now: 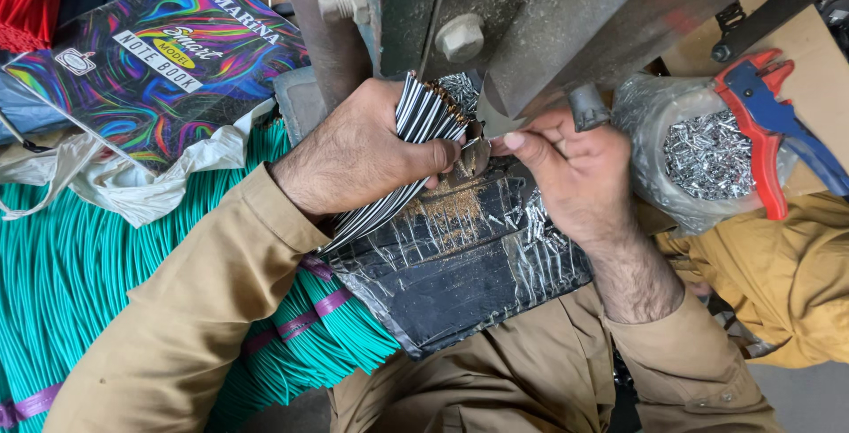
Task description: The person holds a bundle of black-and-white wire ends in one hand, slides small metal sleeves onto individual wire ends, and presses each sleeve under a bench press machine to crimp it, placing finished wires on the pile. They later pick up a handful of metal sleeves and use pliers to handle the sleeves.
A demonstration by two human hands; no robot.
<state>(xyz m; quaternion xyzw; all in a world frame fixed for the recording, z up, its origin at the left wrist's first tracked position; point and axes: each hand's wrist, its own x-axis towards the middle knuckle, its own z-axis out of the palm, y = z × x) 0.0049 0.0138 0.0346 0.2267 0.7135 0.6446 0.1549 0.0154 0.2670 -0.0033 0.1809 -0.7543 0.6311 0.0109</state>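
left hand clenched on bundle of black-white striped wires, ends at the grey press. right hand pinches something small under press, can't tell what. risk: fingers near die get nipped, wires slip. taped black pad below press, teal wire bundles left.

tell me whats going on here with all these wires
A person in tan sleeves sits at a metal press. The left hand grips a fanned bundle of black-and-white striped wires, their stripped ends pointed toward the machine. The right hand pinches something small at the press, too small to identify. A taped black pad lies on the lap, dusted with wire bits. A bag of small metal pieces and red-and-blue pliers sit to the right, and teal wire bundles to the left.
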